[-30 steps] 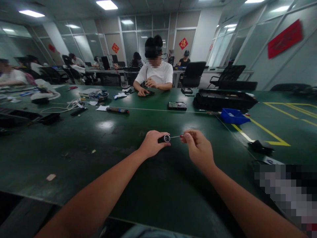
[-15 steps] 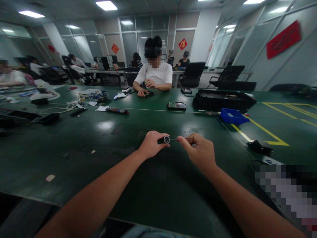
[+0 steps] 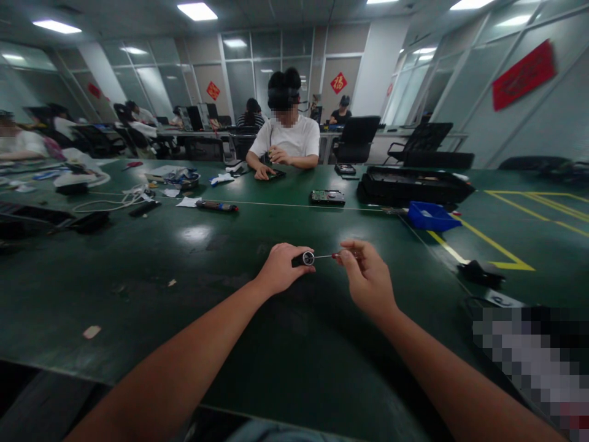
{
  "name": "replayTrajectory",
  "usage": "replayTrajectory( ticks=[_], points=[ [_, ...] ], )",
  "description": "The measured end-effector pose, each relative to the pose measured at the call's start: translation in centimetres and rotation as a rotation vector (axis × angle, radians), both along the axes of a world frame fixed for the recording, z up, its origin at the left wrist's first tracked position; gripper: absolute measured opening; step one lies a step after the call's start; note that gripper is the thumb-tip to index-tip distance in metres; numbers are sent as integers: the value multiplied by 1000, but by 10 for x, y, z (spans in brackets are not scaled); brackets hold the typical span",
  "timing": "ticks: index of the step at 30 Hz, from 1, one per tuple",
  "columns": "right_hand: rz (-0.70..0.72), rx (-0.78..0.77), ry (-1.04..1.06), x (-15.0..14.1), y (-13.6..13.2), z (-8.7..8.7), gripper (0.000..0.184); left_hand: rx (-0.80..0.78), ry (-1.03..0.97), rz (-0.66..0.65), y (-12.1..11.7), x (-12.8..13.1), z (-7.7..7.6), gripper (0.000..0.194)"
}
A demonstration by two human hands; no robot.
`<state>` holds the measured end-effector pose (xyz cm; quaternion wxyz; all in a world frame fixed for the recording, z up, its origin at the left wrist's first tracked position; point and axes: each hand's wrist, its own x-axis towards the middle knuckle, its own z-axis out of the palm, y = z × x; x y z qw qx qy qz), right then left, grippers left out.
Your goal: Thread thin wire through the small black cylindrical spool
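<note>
Between the thumb and fingers of my left hand (image 3: 282,269) is a small black cylindrical part (image 3: 307,258) with a silvery ring at its open end. That round end faces the right. My right hand (image 3: 370,276) has its fingers closed around the handle of a screwdriver (image 3: 335,255), most of which the fingers hide. The thin metal shaft runs left, its tip at the ringed end of the black part. Whether the tip sits inside cannot be made out. Both hands are above the green table (image 3: 294,350).
A blue tray (image 3: 432,217) and a long black case (image 3: 414,187) stand at the right. Beyond my hands lie a hard drive (image 3: 327,197) and a tool with a dark handle (image 3: 217,205). A person (image 3: 288,138) sits opposite, hands on the table.
The fingers of my right hand have shifted on the screwdriver handle, the index finger now raised and straighter. My left hand and the black part stay nearly in place.
</note>
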<state>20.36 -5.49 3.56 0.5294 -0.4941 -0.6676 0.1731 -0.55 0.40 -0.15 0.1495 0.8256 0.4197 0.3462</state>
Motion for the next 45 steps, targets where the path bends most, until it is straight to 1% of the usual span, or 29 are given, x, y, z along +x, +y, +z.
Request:
replayTrajectory(
  ticks=[3, 7, 9, 10, 12, 16, 18, 20, 26, 29, 32, 34, 37, 40, 43, 45],
  points=[
    [37, -69, 208, -1, 7, -7, 26, 6, -3, -3, 0, 0, 0, 44],
    [30, -201, 503, 2, 19, -13, 31, 48, 7, -79, -1, 0, 3, 41],
    [64, -308, 591, 5, 24, -14, 32, 69, 19, -89, -2, 0, 4, 41],
    [77, -341, 603, 6, 25, -15, 32, 75, 17, -69, -2, 0, 5, 41],
    [67, -331, 582, 7, 27, -15, 32, 57, 29, -45, -1, -1, 5, 41],
    [-18, -163, 465, 5, 21, -14, 29, 29, 35, -28, -1, -1, 3, 42],
    [-35, -120, 361, 3, 16, -12, 30, 19, 33, -23, -1, -1, 2, 42],
    [-49, -96, 267, 1, 13, -11, 29, 9, 31, -17, -1, 0, 1, 43],
    [-76, -46, 77, 0, 6, -2, 30, 15, 41, -11, -2, 0, 2, 43],
    [-143, -30, -100, 2, 3, 4, 35, 17, 42, -4, -3, 1, 2, 42],
    [-229, 21, -221, 3, 1, 7, 46, 13, 45, 13, -3, 1, 1, 43],
    [-213, 46, -238, 2, 0, 6, 41, 13, 44, 19, -1, 1, 0, 43],
    [-99, 52, -211, 1, -1, 4, 23, 8, 34, 18, 0, 0, -2, 44],
    [6, 46, -204, 0, -3, 4, 22, 1, 32, 16, 1, 0, -2, 43],
    [-4, 30, -230, 0, -5, 6, 27, -5, 39, 1, 0, 1, -1, 41],
    [-27, 15, -184, 0, -4, 6, 27, -3, 34, -5, -1, 1, 0, 41]
  ],
)
